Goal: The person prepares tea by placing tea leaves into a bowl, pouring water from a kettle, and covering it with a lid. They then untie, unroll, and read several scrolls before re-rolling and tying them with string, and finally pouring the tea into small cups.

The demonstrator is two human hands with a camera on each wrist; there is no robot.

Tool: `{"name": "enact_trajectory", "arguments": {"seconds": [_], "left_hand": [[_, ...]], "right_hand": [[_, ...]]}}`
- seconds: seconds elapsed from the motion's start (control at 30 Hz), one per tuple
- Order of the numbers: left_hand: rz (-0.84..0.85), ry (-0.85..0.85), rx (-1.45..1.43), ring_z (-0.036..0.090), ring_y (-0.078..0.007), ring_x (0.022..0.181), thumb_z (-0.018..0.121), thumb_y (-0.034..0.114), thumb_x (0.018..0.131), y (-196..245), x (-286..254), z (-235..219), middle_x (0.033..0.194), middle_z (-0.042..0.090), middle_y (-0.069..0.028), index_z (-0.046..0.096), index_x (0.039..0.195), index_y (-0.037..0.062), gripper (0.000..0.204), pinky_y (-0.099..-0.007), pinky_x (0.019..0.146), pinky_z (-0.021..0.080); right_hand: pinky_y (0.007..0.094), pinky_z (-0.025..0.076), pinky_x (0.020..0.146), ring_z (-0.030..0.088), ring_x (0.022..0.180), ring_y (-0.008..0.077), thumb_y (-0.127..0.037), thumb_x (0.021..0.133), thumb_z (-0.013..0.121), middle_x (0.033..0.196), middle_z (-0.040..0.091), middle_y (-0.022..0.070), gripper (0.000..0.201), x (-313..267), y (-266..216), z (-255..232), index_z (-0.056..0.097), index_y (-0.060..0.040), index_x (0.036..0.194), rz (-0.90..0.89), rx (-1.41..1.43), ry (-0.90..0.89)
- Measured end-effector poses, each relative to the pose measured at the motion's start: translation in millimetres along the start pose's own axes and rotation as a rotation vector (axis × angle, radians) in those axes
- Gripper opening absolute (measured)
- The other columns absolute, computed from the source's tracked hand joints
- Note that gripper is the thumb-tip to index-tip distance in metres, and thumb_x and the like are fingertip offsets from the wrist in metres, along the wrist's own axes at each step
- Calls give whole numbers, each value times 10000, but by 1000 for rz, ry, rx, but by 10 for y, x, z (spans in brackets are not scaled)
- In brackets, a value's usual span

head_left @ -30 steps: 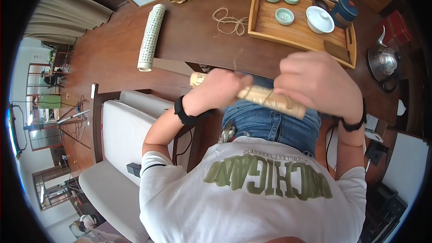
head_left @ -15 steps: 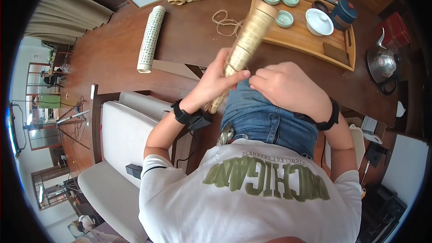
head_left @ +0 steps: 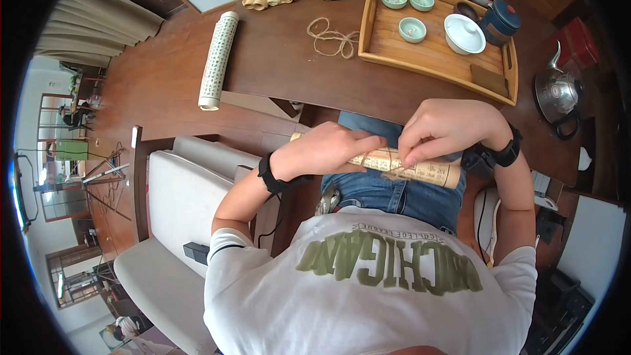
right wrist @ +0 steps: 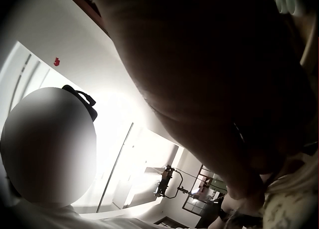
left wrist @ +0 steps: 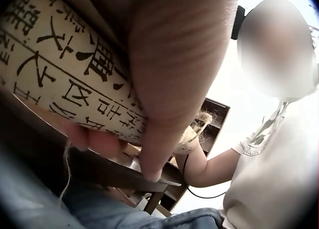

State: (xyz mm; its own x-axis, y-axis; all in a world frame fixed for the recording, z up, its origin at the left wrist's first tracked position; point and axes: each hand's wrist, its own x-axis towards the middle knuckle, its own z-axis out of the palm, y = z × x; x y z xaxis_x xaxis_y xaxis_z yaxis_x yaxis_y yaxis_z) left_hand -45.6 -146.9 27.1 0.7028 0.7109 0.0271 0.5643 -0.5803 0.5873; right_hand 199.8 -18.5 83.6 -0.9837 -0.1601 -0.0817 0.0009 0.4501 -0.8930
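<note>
Grips a rolled scroll (head_left: 435,173) in the curled left hand (head_left: 322,149) and pinches the twine (head_left: 396,174) tied round it with the right hand (head_left: 453,129). Holds the scroll crosswise over the jeans (head_left: 378,192), near the table (head_left: 282,59). Shows loose string (head_left: 333,38) on the table beside the wooden tray (head_left: 388,48), plus another scroll (head_left: 219,59) at the left edge.
</note>
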Motion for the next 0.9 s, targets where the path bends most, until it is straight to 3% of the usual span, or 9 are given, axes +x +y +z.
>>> {"name": "enact_trajectory", "arguments": {"seconds": [0.13,0.23,0.27,0.3,0.37,0.4,0.47,0.6,0.9], "left_hand": [[48,-53,-85,699,-361,807,832,191,815,40,10,-14,944,716,-107,602,1284,121,526,-435,680,562],[231,18,-494,714,-291,762,863,188,837,18,45,50,874,713,-93,599,1258,70,511,-396,645,556],[163,91,-655,703,-260,740,878,195,832,53,30,33,854,705,-89,590,1258,55,534,-376,628,547],[90,169,-815,692,-228,719,893,202,826,114,-10,11,834,697,-85,580,1258,41,557,-355,612,539],[-97,289,-1237,632,-140,665,924,297,807,207,0,-82,815,669,-87,525,1262,16,667,-287,563,503],[-138,390,-1215,603,-141,616,898,382,825,109,-12,-32,782,644,-89,489,1251,9,699,-267,551,494],[-198,500,-1289,611,-127,670,830,234,908,-40,-9,2,919,632,-103,419,1315,52,607,-283,633,534],[-253,675,-1365,608,-140,681,738,250,986,-30,93,134,946,632,-102,407,1326,61,510,-285,632,529],[-330,752,-1348,614,-142,735,703,168,1004,-21,223,157,1058,623,-70,418,1384,57,488,-284,665,528]], "right_hand": [[298,453,593,604,635,151,-227,980,691,753,693,51,209,-28,-48,-128,741,-36,912,82,89,-73],[262,419,579,538,655,66,-221,976,686,746,661,-20,202,40,117,-75,741,-37,910,95,333,4],[232,404,579,525,663,53,-208,972,691,722,610,-38,188,75,139,-34,729,-31,924,131,433,82],[224,392,574,509,653,48,-209,979,687,706,583,-43,192,91,89,122,721,-23,944,82,559,378],[211,363,556,466,629,35,-201,1012,657,712,547,-39,199,193,308,171,704,-8,1009,152,570,440],[211,358,556,452,621,35,-187,1040,619,720,550,-37,198,251,347,242,707,-12,1009,72,581,569],[225,385,571,487,627,44,-154,1050,600,724,576,-32,178,274,435,330,693,-5,1022,-2,744,684],[256,401,592,497,626,50,-122,1045,600,693,607,-7,133,443,445,613,668,-11,1069,139,372,1017],[279,342,528,425,558,50,-167,967,717,593,539,-19,176,477,600,775,703,-26,1071,249,329,1060]]}}
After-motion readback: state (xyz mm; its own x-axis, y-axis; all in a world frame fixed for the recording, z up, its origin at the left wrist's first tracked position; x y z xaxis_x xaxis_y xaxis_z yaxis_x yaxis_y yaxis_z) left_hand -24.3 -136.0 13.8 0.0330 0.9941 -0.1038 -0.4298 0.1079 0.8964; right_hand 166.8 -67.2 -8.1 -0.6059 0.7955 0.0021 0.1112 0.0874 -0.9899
